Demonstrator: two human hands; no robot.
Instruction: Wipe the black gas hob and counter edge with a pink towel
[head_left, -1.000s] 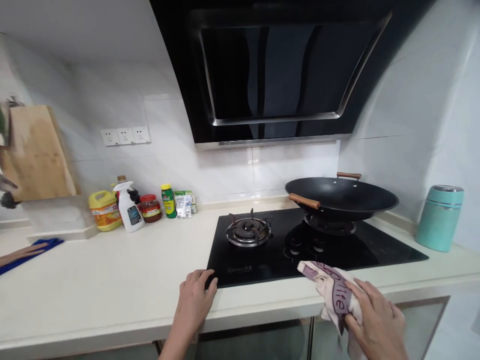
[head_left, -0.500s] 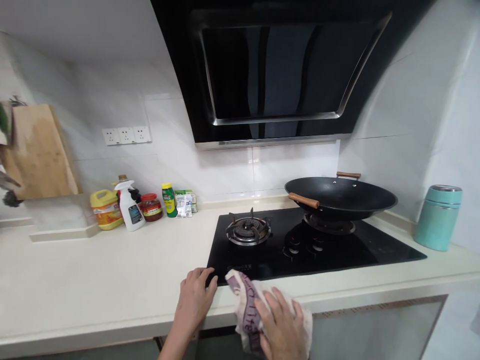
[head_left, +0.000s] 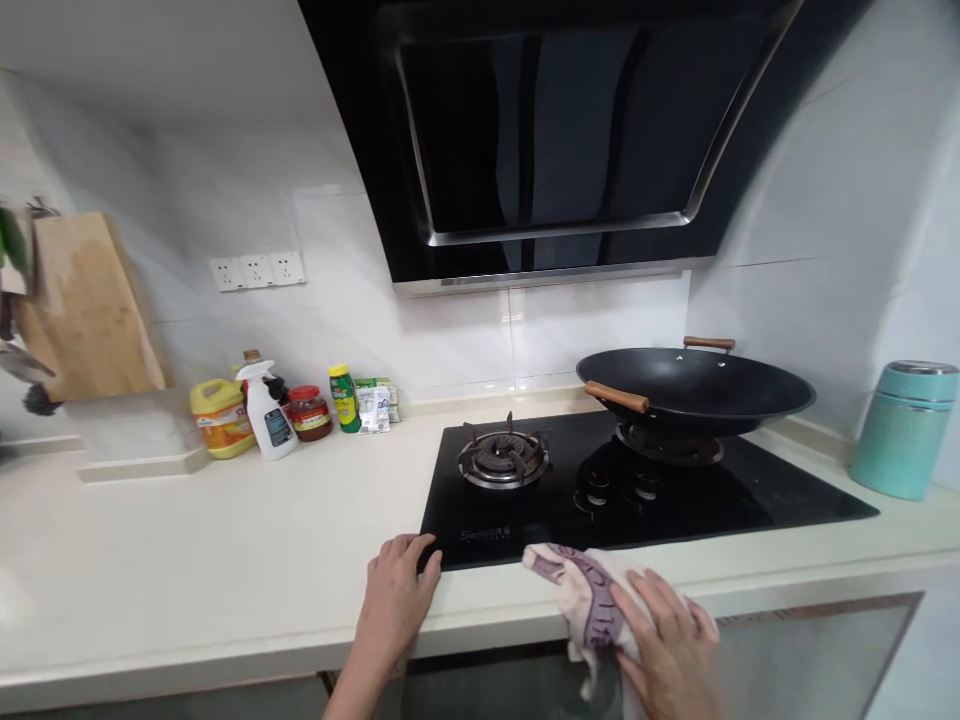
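Observation:
Under my right hand (head_left: 667, 640) is a white and purple cloth (head_left: 600, 600) with lettering on it. The hand presses it against the front edge of the countertop (head_left: 300, 560), and part of the cloth hangs down over the edge. My left hand (head_left: 399, 590) rests on the counter, its fingertips at the front left corner of the black gas hob (head_left: 555, 515). Those fingers are slightly apart and hold nothing. On the hob's right burner sits a black wok (head_left: 697, 395) with wooden handles. The left burner (head_left: 504, 458) is bare.
Along the wall stand a yellow jug (head_left: 223, 420), a white spray bottle (head_left: 268, 415), a red-lidded jar (head_left: 309, 415), a green bottle (head_left: 343, 400) and packets (head_left: 375, 405). A turquoise flask (head_left: 905, 435) is at the right. Above hangs the range hood (head_left: 555, 150); a cutting board (head_left: 94, 310) hangs left.
My right hand has slid to the right along the counter's front edge with the cloth. My left hand stays at the hob's corner. The view has shifted slightly.

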